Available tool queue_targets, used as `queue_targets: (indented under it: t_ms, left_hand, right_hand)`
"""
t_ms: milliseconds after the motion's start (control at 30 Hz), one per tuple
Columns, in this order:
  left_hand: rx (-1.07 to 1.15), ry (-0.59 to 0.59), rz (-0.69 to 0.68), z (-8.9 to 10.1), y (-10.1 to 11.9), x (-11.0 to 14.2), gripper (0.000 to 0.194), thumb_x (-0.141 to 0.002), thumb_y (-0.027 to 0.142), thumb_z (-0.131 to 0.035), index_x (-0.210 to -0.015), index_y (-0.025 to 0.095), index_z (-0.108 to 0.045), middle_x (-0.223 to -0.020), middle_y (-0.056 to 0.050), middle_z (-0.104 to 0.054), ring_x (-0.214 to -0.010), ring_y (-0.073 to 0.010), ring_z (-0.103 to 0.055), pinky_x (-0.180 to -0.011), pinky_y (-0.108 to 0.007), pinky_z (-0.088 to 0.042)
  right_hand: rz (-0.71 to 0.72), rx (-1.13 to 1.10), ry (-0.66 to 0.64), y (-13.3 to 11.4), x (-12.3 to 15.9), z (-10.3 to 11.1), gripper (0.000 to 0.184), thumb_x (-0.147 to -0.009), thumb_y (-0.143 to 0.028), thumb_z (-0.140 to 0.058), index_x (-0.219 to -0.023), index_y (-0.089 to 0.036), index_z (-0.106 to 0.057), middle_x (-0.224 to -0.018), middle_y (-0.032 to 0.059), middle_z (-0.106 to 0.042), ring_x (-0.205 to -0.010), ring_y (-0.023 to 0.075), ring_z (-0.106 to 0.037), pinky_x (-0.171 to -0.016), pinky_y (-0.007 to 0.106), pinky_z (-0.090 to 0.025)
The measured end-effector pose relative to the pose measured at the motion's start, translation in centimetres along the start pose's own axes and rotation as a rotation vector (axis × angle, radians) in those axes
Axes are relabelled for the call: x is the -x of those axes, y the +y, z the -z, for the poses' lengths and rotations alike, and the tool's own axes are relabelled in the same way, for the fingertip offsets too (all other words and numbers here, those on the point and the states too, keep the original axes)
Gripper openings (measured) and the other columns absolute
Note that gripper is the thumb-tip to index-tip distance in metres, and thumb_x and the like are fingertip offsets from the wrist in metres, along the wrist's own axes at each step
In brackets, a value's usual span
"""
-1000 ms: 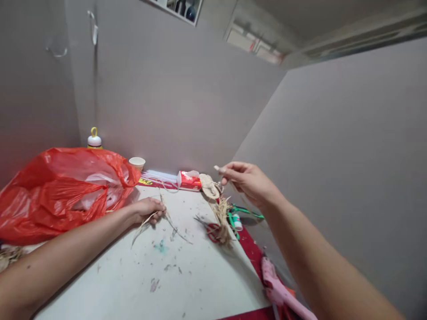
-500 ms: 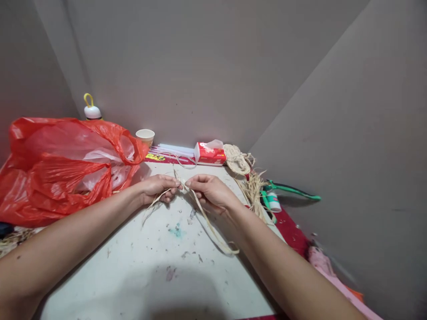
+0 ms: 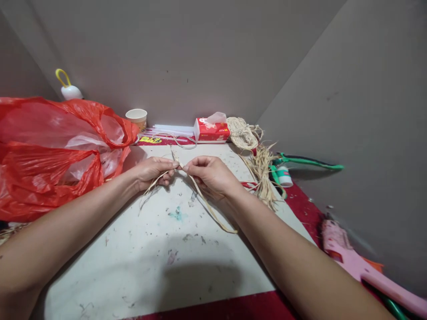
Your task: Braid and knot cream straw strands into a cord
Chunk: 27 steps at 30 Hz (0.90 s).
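Observation:
Thin pale straw strands (image 3: 208, 207) run between my two hands above the white board (image 3: 140, 262). My left hand (image 3: 155, 172) pinches them between thumb and fingers, with loose ends trailing down on its left. Close beside it, my right hand (image 3: 210, 175) pinches the same strands, thumb against forefinger. A longer strand hangs from there and curves toward my right forearm. Some short tips stick up just beyond the fingertips. The exact crossing of the strands between the fingers is too small to make out.
A red plastic bag (image 3: 50, 173) bulges at the left. Along the back stand a paper cup (image 3: 136, 119), a tissue pack (image 3: 212, 130) and a coil of braided straw (image 3: 243, 133). At the right lie a straw bundle (image 3: 263, 171), green-handled cutters (image 3: 310, 162) and a pink glue gun (image 3: 360, 264).
The view has shifted, so the things at the back sit higher and the glue gun shows more fully. My hands stay together on the strands, their fingertips slightly closer.

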<state>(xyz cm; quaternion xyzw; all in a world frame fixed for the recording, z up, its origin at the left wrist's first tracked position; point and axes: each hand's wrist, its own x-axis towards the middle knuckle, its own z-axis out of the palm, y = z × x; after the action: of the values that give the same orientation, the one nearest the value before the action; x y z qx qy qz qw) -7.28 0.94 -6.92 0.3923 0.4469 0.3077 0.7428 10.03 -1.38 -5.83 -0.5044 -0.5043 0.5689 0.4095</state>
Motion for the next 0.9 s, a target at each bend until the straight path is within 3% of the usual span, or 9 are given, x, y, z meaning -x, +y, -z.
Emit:
queue_targets:
  t_ms: [167,433,500,600,667,733,800,900]
  left_hand:
    - [-0.014,0.016,-0.016,-0.27,-0.05,-0.05,0.009,-0.077,0.016,-0.064,-0.076,0.008,-0.067,-0.051,0.001,-0.053,-0.037,-0.0031,-0.043,-0.038,-0.016,-0.045]
    - [-0.073,0.046,-0.056,-0.56,-0.29,-0.09,0.010,-0.072,0.018,-0.068,-0.068,0.009,-0.064,-0.048,0.002,-0.052,-0.037,-0.0041,-0.044,-0.038,-0.017,-0.046]
    - [-0.080,0.045,-0.075,-0.66,-0.27,0.05,0.011,-0.072,0.018,-0.067,-0.067,0.009,-0.063,-0.048,0.002,-0.051,-0.037,-0.0038,-0.043,-0.038,-0.017,-0.045]
    - [-0.093,0.043,-0.086,-0.81,-0.20,0.29,0.012,-0.072,0.020,-0.067,-0.066,0.010,-0.062,-0.047,0.003,-0.050,-0.037,-0.0043,-0.044,-0.039,-0.017,-0.044]
    - [-0.109,0.036,-0.086,-0.79,-0.21,0.33,0.014,-0.071,0.022,-0.068,-0.066,0.010,-0.061,-0.047,0.003,-0.050,-0.037,-0.0053,-0.046,-0.040,-0.018,-0.045]
    - [-0.134,0.027,-0.090,-0.61,-0.30,0.23,0.018,-0.070,0.025,-0.069,-0.064,0.011,-0.060,-0.047,0.003,-0.051,-0.037,-0.0060,-0.048,-0.040,-0.019,-0.045]
    - [-0.154,0.007,-0.102,-0.35,-0.46,0.04,0.020,-0.069,0.027,-0.070,-0.063,0.011,-0.059,-0.048,0.003,-0.051,-0.038,-0.0062,-0.048,-0.040,-0.019,-0.046]
    - [-0.170,-0.021,-0.124,-0.05,-0.64,-0.15,0.022,-0.069,0.029,-0.069,-0.064,0.011,-0.059,-0.048,0.003,-0.051,-0.037,-0.0058,-0.047,-0.041,-0.020,-0.046]
  right_hand:
    - [0.070,0.128,0.058,0.13,-0.03,0.08,0.017,-0.059,-0.028,-0.066,-0.060,-0.014,-0.057,-0.045,-0.0053,-0.046,-0.042,0.0060,-0.036,-0.043,0.021,-0.028]
    - [0.182,0.351,0.023,0.41,-0.37,-0.05,0.012,-0.066,-0.024,-0.061,-0.061,-0.014,-0.057,-0.055,-0.0018,-0.053,-0.050,0.0089,-0.043,-0.050,0.023,-0.035]
    - [0.259,0.492,0.092,0.58,-0.45,-0.03,0.012,-0.067,-0.025,-0.063,-0.071,-0.014,-0.061,-0.064,0.0010,-0.058,-0.056,0.0116,-0.048,-0.056,0.025,-0.039]
    - [0.396,0.686,0.176,0.59,-0.54,0.05,0.029,-0.068,-0.028,-0.065,-0.095,-0.015,-0.064,-0.092,0.0078,-0.065,-0.076,0.0172,-0.056,-0.069,0.029,-0.043]
    - [0.411,0.694,0.086,0.47,-0.66,0.05,0.028,-0.071,-0.028,-0.064,-0.096,-0.015,-0.065,-0.097,0.0089,-0.065,-0.081,0.0181,-0.057,-0.072,0.030,-0.043]
    - [0.346,0.603,-0.101,0.37,-0.81,-0.04,0.018,-0.075,-0.026,-0.059,-0.086,-0.013,-0.067,-0.082,0.0068,-0.066,-0.072,0.0155,-0.057,-0.067,0.027,-0.044]
    - [0.213,0.438,-0.261,0.34,-0.92,-0.19,0.016,-0.077,-0.023,-0.055,-0.077,-0.011,-0.065,-0.068,0.0036,-0.062,-0.059,0.0114,-0.054,-0.058,0.024,-0.042]
    - [0.012,0.239,-0.334,0.44,-0.95,-0.30,0.019,-0.081,-0.025,-0.049,-0.076,-0.011,-0.061,-0.057,-0.0011,-0.053,-0.043,0.0072,-0.045,-0.045,0.021,-0.037]
